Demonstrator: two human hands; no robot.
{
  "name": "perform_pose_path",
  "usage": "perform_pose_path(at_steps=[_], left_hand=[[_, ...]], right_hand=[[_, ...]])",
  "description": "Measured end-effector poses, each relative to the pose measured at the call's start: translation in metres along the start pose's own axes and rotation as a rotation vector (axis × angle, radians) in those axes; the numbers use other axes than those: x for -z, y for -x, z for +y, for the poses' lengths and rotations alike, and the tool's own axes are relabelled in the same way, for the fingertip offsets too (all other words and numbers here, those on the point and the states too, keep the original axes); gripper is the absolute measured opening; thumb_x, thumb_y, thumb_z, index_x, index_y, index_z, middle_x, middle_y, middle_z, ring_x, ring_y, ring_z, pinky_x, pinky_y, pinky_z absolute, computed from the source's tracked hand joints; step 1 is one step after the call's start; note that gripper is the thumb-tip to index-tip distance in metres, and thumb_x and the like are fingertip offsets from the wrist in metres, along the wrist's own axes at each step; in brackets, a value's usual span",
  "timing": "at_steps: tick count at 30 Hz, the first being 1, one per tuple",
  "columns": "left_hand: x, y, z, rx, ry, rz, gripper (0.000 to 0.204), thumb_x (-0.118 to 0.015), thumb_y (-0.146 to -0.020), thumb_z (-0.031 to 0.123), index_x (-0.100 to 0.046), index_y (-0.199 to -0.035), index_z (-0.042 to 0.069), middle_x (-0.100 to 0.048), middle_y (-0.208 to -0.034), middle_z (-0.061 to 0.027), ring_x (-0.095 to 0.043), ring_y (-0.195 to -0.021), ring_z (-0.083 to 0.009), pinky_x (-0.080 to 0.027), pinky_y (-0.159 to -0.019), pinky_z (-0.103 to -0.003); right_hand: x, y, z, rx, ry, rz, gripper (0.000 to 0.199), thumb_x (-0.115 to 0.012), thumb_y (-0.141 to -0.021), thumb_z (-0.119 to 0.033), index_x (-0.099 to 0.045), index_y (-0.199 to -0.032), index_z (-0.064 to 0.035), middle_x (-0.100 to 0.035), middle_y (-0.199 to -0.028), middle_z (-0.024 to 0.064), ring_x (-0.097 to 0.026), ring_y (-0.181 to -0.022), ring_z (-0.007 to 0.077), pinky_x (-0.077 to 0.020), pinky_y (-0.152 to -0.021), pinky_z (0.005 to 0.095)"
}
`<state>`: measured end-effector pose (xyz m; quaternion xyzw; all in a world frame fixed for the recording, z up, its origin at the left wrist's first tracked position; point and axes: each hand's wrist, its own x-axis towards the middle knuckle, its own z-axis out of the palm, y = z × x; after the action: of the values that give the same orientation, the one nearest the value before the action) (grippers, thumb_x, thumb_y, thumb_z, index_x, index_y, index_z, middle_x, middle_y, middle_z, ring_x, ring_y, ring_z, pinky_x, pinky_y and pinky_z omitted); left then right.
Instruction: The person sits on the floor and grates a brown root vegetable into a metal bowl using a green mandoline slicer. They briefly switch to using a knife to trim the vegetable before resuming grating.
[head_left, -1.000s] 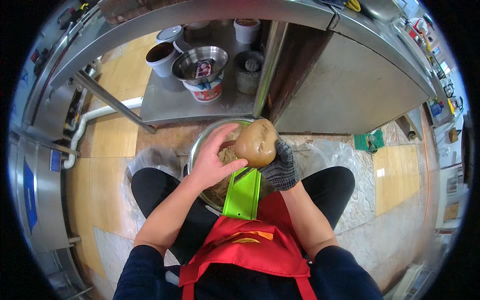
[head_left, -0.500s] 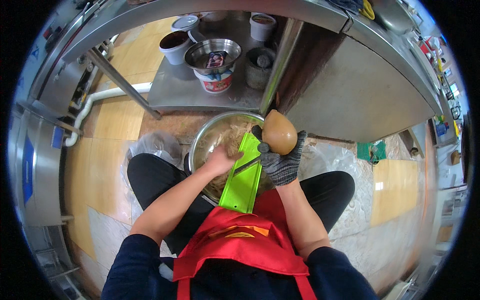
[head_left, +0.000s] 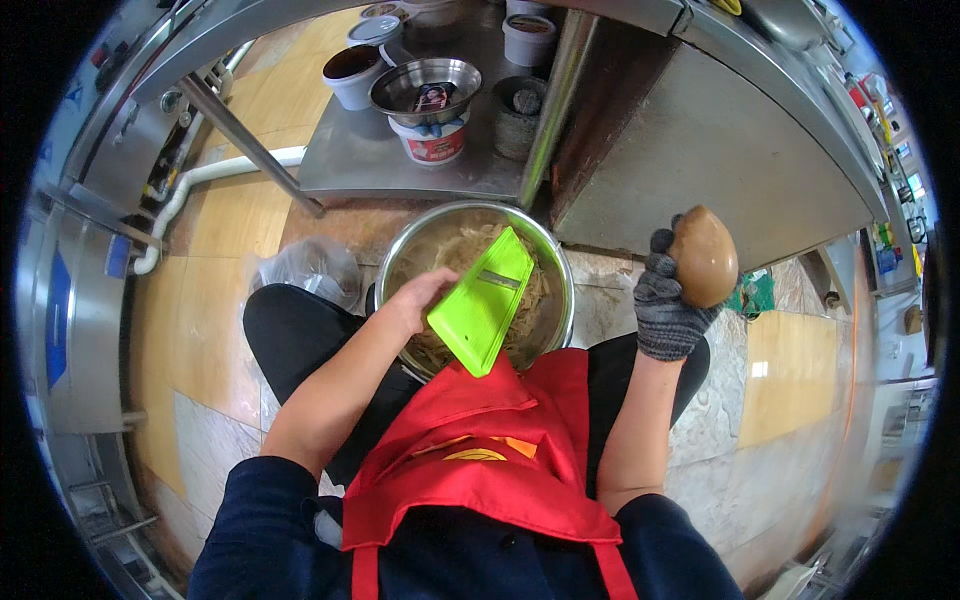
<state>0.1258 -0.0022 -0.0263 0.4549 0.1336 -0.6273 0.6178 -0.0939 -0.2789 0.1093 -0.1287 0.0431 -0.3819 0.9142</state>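
Note:
My left hand (head_left: 415,300) grips the left edge of a bright green slicer board (head_left: 482,300), which leans tilted over a large steel bowl (head_left: 560,265) filled with pale shredded strips. My right hand (head_left: 668,300), in a dark knitted glove, holds a brown potato (head_left: 704,256) raised out to the right, well away from the bowl. The bowl sits between my knees, above my red apron (head_left: 495,440).
A low steel shelf (head_left: 350,160) ahead carries a white tub (head_left: 352,75), a smaller steel bowl on a red-and-white tub (head_left: 425,95) and other pots. A steel cabinet (head_left: 740,150) stands to the right. A clear plastic bag (head_left: 310,270) lies left of the bowl.
My right hand has carried the potato off the slicer, up and out to the right. My left hand has shifted onto the slicer's edge, and the board now lies tilted across the bowl.

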Motion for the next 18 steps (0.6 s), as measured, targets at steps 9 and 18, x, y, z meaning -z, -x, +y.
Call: perform_pose_path(at_steps=[9,18], left_hand=[[-0.069,0.051,-0.041,-0.653,0.142,0.093,0.050,-0.067,-0.088,0.036,-0.053,-0.126,0.005,-0.061,-0.121,-0.0107,-0.058,-0.113,-0.0262,-0.044,-0.099,-0.044],[-0.050,0.080,-0.008,-0.577,0.449,0.106,0.049,-0.057,-0.082,0.018,-0.048,-0.125,-0.002,-0.057,-0.121,-0.0176,-0.056,-0.114,-0.0336,-0.042,-0.104,-0.047]], right_hand=[[0.026,0.024,-0.021,-0.214,-0.236,-0.090,0.082,-0.063,-0.079,-0.059,-0.040,-0.141,-0.0098,-0.047,-0.139,0.0190,-0.050,-0.119,0.0385,-0.0543,-0.081,0.0520],[0.186,-0.045,0.078,-0.342,1.395,0.304,0.080,-0.079,-0.071,-0.043,-0.049,-0.133,-0.0030,-0.058,-0.124,0.0184,-0.059,-0.109,0.0355,-0.0474,-0.098,0.0428]])
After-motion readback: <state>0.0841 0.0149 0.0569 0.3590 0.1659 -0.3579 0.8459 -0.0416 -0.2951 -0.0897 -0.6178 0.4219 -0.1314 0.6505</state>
